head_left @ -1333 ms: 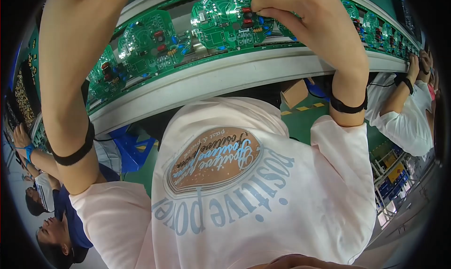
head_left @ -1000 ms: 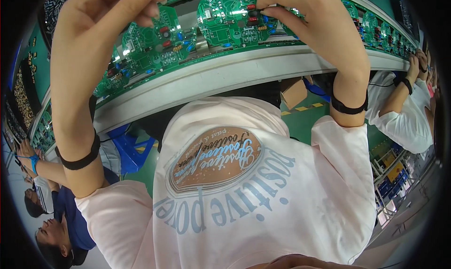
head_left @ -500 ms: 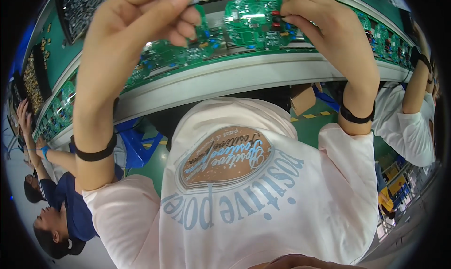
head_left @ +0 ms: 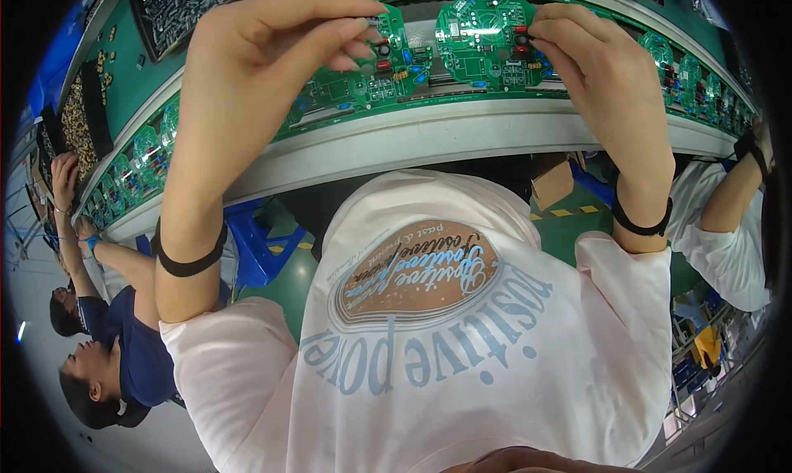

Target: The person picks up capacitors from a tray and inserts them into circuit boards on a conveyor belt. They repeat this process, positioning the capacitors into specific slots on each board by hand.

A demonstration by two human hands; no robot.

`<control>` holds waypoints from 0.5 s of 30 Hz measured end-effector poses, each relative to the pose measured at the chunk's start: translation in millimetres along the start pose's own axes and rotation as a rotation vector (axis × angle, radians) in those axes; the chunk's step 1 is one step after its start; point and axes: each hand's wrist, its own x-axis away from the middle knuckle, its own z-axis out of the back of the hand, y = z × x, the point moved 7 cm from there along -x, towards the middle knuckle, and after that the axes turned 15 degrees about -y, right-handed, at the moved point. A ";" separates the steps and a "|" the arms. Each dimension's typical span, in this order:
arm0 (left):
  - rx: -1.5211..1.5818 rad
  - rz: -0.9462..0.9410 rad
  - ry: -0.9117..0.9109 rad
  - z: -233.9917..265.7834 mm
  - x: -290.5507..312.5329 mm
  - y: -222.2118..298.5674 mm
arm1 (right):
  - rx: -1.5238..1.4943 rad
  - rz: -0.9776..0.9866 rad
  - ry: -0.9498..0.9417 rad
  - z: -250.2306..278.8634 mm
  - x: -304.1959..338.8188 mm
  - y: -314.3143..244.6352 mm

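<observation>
Left hand [head_left: 272, 48] pinches small grey part [head_left: 373, 21], fingertips nearly together, over green rounded circuit board [head_left: 396, 37]. Right hand [head_left: 596, 50]: narrow grip at red component [head_left: 520, 29] on neighbouring green board [head_left: 487, 50]; hold unclear. Boards lie face-up beside white metal rail [head_left: 429, 120], presumably for access.

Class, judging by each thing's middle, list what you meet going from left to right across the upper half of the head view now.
Gold-coloured parts, heap of grey parts, left hand, green circuit board at its fingertips, next green circuit board, right hand, black wristband on a co-worker.
</observation>
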 end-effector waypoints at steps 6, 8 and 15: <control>-0.497 -0.071 0.003 -6.1 -15.7 28.2 | -0.046 -0.041 0.001 6.9 -1.4 -0.9; -0.528 -0.081 -0.064 -10.5 -28.8 46.3 | -0.052 -0.032 0.054 17.1 0.9 -5.0; -0.588 -0.099 -0.164 -18.5 -39.7 44.0 | -0.179 -0.004 0.199 18.6 10.3 -8.3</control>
